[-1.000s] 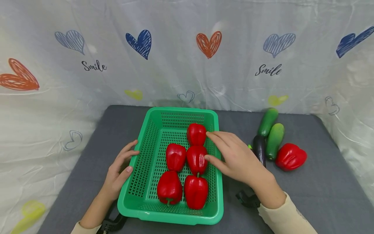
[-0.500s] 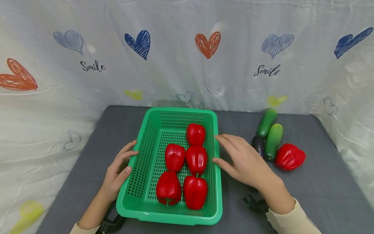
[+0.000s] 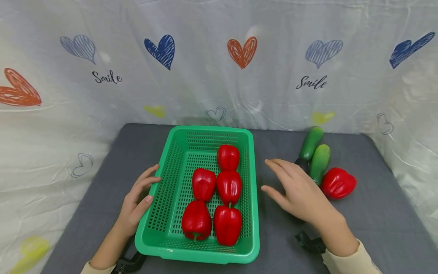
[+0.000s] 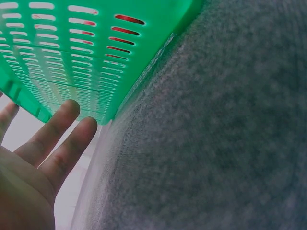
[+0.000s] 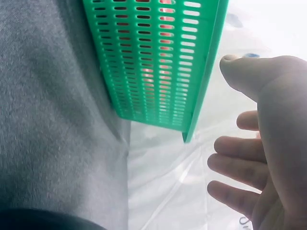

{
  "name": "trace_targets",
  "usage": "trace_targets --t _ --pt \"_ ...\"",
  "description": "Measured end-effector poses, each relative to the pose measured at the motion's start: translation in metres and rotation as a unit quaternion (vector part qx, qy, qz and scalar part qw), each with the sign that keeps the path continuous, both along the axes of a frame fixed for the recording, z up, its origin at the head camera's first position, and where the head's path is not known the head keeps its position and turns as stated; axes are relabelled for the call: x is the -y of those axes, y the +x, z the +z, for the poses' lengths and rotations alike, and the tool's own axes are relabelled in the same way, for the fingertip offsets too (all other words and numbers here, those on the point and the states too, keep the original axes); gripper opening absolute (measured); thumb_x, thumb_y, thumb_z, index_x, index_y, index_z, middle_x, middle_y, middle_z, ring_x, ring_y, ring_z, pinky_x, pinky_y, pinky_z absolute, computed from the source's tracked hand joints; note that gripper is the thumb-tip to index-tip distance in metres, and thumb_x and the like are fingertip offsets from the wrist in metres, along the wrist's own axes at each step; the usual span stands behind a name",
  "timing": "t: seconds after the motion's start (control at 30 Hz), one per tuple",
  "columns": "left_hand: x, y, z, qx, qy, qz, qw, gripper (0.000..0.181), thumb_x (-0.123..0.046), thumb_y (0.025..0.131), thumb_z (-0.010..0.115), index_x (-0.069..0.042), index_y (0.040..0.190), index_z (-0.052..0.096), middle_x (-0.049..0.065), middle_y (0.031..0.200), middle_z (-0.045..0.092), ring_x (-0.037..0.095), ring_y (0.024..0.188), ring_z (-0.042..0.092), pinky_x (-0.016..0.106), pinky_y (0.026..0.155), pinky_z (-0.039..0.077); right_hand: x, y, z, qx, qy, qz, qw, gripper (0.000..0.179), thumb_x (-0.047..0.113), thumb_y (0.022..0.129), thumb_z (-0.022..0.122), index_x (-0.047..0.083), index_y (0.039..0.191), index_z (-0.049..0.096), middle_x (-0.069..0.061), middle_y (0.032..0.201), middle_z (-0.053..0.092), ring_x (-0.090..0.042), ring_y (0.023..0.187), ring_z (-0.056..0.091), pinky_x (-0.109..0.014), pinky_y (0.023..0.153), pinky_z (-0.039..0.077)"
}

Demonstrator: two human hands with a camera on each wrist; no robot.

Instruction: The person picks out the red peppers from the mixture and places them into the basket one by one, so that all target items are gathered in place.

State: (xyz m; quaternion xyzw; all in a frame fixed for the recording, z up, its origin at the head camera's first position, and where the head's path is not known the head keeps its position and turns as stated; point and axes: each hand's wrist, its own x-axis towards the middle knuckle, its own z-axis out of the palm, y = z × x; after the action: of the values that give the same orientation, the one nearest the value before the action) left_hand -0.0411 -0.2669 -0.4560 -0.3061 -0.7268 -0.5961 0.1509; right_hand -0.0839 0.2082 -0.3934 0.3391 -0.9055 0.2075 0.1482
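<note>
A green plastic basket [image 3: 255,213] with slotted walls stands mid-table, several red bell peppers [image 3: 227,225] inside it. My left hand [image 3: 134,207] rests at the basket's left rim, fingers spread; in the left wrist view the fingers [image 4: 62,158] lie beside the slotted wall. Just off the right rim my right hand [image 3: 297,188] is held in the air with nothing in it, thumb and fingers apart. The right wrist view has this hand [image 5: 268,139] beside the basket wall [image 5: 153,62], palm bare. Beyond it are two cucumbers [image 3: 319,161], another red bell pepper [image 3: 338,183] and a mostly hidden eggplant [image 3: 302,164].
A grey cloth [image 3: 373,228] covers the table. Behind and at both sides hangs a pale curtain [image 3: 195,87] printed with hearts. A dark strap [image 3: 309,243] is at the right wrist, another [image 3: 130,263] at the left.
My right hand has moved right, from over the peppers inside the basket to outside its right rim, now partly covering the eggplant. The left hand stays at the left rim.
</note>
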Motion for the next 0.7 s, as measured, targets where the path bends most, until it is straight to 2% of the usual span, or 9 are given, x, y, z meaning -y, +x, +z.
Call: trace_targets --t 0.2,0.3,0.43,0.7 --pt "0.001 0.000 0.000 0.002 -0.001 0.000 1.0000 0.043 0.012 0.103 0.046 0.018 0.144 0.053 0.037 0.167 0.034 0.039 0.160 0.032 0.034 0.123 0.030 -0.009 0.001 -0.002 -0.004 -0.006 -0.007 0.9999 0.075 0.061 0.108 0.058 0.001 0.152 0.060 -0.016 0.146 0.063 -0.037 0.131 0.062 -0.056 0.108 0.051" --pt "0.001 0.000 -0.001 0.006 -0.001 0.001 1.0000 0.043 0.012 0.103 0.046 0.018 0.144 0.053 0.037 0.167 0.033 0.039 0.161 0.031 0.034 0.123 0.030 -0.014 0.002 -0.003 -0.002 -0.005 -0.014 0.9999 0.073 0.055 0.105 0.066 0.000 0.152 0.060 -0.017 0.146 0.063 -0.037 0.131 0.062 -0.056 0.109 0.050" --pt "0.002 0.000 -0.002 0.009 -0.002 0.003 1.0000 0.043 0.012 0.103 0.046 0.017 0.145 0.053 0.036 0.168 0.033 0.039 0.161 0.031 0.034 0.123 0.030 -0.021 0.003 -0.004 0.002 0.001 -0.028 0.9996 0.074 0.039 0.094 0.084 -0.001 0.151 0.060 -0.017 0.145 0.063 -0.038 0.131 0.062 -0.056 0.108 0.050" --pt "0.001 -0.001 0.000 -0.008 -0.005 0.001 1.0000 0.041 0.009 0.104 0.048 0.018 0.144 0.053 0.037 0.167 0.034 0.039 0.160 0.032 0.034 0.123 0.030 -0.036 0.007 -0.005 0.013 0.005 -0.061 0.9981 0.079 0.027 0.086 0.093 0.000 0.151 0.059 -0.016 0.144 0.062 -0.037 0.132 0.060 -0.059 0.107 0.050"
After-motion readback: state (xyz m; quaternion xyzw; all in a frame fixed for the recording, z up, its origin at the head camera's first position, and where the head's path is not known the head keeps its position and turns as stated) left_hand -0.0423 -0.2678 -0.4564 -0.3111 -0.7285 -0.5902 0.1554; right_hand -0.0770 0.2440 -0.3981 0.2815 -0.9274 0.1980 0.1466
